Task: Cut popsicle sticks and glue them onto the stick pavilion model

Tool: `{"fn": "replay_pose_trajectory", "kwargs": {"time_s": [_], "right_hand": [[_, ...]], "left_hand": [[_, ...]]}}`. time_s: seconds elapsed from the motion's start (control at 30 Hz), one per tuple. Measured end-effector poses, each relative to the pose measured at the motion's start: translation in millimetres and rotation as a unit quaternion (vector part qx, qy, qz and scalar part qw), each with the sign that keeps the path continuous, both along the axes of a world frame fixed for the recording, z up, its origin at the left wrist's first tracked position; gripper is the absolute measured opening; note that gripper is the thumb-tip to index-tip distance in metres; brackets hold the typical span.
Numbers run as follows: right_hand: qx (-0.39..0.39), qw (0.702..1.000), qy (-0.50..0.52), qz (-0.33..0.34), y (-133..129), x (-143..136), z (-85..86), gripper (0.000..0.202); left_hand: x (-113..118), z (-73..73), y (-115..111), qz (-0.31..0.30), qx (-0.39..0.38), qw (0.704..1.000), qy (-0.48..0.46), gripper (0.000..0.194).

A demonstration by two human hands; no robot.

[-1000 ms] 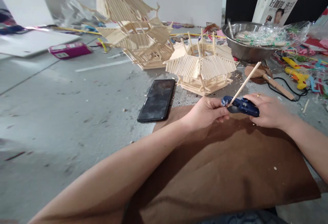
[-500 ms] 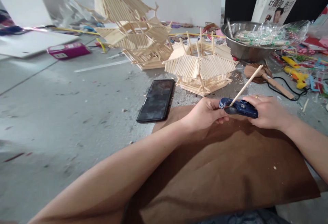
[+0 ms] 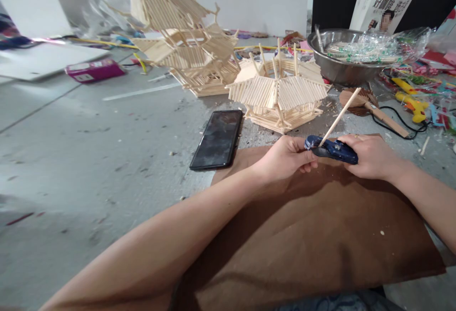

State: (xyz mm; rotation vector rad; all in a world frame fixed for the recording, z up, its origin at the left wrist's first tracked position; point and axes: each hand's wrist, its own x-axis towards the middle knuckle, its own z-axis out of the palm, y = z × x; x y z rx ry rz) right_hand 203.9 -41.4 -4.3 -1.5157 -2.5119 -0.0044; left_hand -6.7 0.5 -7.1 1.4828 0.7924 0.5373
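Observation:
My right hand (image 3: pixel 374 155) is wrapped around a blue hand cutter (image 3: pixel 340 151) with a dark curved jaw. A thin round wooden stick (image 3: pixel 340 117) slants up and to the right out of the cutter's jaws. At the cutter's head, my left hand (image 3: pixel 287 159) is closed with thumb and fingers pinched where the stick's lower end lies; that end is hidden. Both hands are above a brown paper sheet (image 3: pixel 306 240). Just beyond them stands a small octagonal stick model (image 3: pixel 278 92) with a slatted roof and upright posts.
A black phone (image 3: pixel 218 139) lies left of my hands. Behind it rises a taller stick pagoda (image 3: pixel 188 57). At the back right are a metal bowl (image 3: pixel 342 71) of bagged sticks, a wooden-handled brush-like thing (image 3: pixel 386 120) and a yellow glue gun (image 3: pixel 413 106). A purple box (image 3: pixel 95 70) sits far left.
The stick's upper end has tipped slightly to the left. Both hands and the cutter stay almost in the same place.

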Motion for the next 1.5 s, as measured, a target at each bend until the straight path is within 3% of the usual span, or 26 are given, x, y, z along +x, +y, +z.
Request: {"fn": "replay_pose_trajectory", "kwargs": {"time_s": [0.47, 0.8, 0.9, 1.07, 1.27, 1.4, 1.5], "right_hand": [[0.009, 1.000, 0.002, -0.017, -1, -2, -5.5, 0.033], [0.011, 0.998, -0.006, -0.059, -5, -8, -3.8, 0.035], [0.018, 0.996, -0.021, -0.086, -5, -11, -0.7, 0.028], [-0.011, 0.990, -0.039, -0.133, -6, -13, 4.9, 0.016], [-0.023, 0.986, -0.054, -0.154, -6, -14, 4.6, 0.013], [-0.029, 0.985, -0.053, -0.161, -8, -16, 4.5, 0.015], [-0.044, 0.985, -0.050, -0.162, -10, -19, 5.8, 0.020]], "left_hand": [[0, 2.6, -1, 0.007, -0.015, 1.000, -0.003, 0.016], [1, -1.2, -1, 0.028, -0.023, 0.999, -0.033, 0.020], [2, -4.1, -1, 0.047, -0.009, 0.997, -0.052, 0.019], [2, -8.5, 1, 0.074, 0.093, 0.993, 0.012, 0.016], [1, -11.4, -1, 0.086, 0.230, 0.960, 0.134, 0.023], [1, -8.5, -5, 0.141, 0.289, 0.934, 0.157, 0.031], [2, -7.7, -6, 0.161, 0.313, 0.925, 0.144, 0.025]]}}
